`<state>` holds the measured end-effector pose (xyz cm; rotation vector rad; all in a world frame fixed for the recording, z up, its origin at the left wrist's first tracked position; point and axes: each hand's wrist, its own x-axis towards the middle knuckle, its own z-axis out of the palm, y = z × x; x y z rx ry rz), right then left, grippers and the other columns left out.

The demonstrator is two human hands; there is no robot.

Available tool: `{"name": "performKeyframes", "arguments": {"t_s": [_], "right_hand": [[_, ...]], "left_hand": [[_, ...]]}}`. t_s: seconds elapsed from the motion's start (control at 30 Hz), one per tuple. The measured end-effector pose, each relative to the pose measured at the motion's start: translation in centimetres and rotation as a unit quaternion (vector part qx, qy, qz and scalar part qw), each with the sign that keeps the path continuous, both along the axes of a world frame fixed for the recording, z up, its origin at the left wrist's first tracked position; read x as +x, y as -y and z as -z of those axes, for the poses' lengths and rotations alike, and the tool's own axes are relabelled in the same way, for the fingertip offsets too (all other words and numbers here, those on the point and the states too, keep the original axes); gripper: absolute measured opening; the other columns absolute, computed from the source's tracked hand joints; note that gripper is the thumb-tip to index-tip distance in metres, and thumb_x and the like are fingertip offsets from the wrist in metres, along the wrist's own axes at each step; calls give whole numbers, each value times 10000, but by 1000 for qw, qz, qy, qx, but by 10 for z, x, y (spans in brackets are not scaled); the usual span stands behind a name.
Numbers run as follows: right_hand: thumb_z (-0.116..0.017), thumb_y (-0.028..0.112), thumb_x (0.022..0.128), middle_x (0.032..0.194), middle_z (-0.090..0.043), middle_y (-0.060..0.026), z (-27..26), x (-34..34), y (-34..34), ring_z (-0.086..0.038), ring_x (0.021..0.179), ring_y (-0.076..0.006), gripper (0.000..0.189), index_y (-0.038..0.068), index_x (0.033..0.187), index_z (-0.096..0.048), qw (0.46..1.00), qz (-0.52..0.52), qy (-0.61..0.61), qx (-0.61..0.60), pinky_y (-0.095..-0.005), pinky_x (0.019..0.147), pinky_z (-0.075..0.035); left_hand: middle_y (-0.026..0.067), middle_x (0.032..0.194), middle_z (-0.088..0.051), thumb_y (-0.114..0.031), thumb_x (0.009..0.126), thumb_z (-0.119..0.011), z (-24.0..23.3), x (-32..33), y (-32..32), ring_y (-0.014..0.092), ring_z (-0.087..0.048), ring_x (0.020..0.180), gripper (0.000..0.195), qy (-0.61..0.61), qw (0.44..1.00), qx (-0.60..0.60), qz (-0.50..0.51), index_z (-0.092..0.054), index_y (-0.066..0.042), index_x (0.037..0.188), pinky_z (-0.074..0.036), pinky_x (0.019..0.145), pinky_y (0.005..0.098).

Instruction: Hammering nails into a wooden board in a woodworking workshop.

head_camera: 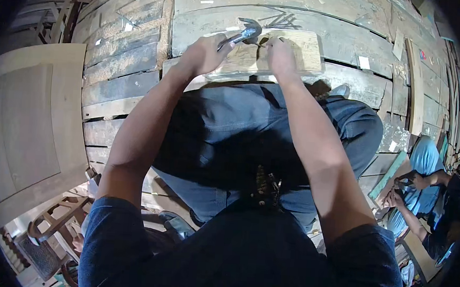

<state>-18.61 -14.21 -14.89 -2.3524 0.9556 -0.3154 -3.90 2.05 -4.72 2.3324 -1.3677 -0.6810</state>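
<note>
My left hand [211, 53] grips a claw hammer [249, 33] by its shaft, close below the metal head. The head is over a light wooden block [309, 53] that lies on the plank floor in front of my bent legs. My right hand [279, 54] is closed at the block, its fingertips pinching a small thin item [264, 43], perhaps a nail; its kind cannot be told. The hammer head is just left of those fingertips. Several thin dark strips [287, 20] lie loosely on the planks behind the block.
Rough floorboards [351, 36] with gaps and sawdust surround me. A large wooden panel [66, 133] lies at left, a curved wooden chair frame [57, 219] below it. At right are a long wooden batten [415, 87] and a seated co-worker [421, 186] handling a tool.
</note>
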Motion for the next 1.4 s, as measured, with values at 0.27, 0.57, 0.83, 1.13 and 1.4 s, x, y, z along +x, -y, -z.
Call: {"name": "performKeyframes", "arguments": {"t_s": [0.27,0.57,0.83,1.13,1.4], "right_hand": [[-567,110,848,961,-639,-242,-2,-4,-2,-609,922,-415,179,26,955,-683,999,8,43,-10,-468,824,-487],[-611,144,840,928,-654,-239,-14,2,-8,-621,916,-398,166,16,918,-680,1000,9,9,-10,-461,819,-502],[-621,124,829,909,-663,-241,-12,-2,-5,-637,886,-395,165,15,940,-676,999,-6,27,-20,-459,808,-506],[-623,55,779,910,-674,-230,-4,1,1,-647,902,-376,161,7,914,-697,999,-9,30,17,-434,827,-506],[-602,92,803,937,-662,-247,-9,1,-1,-644,896,-400,182,24,949,-686,999,-17,27,37,-454,829,-515]], "left_hand": [[263,950,-650,-434,956,-464,-9,-10,5,430,-622,934,447,37,998,59,5,-585,-46,1141,-489,824,491],[251,793,-634,-359,957,-503,4,-10,-4,436,-631,753,356,92,995,-22,27,-588,-41,1094,-491,685,474],[253,965,-658,-431,955,-463,-2,-11,4,447,-619,947,439,54,996,70,0,-606,-57,1133,-485,843,516],[241,856,-661,-432,952,-468,-9,-11,6,425,-644,844,420,58,997,42,-4,-601,-56,1083,-498,758,504],[234,809,-647,-407,956,-479,-4,-6,2,401,-644,788,403,78,997,-21,-5,-598,-48,1094,-494,711,480]]}}
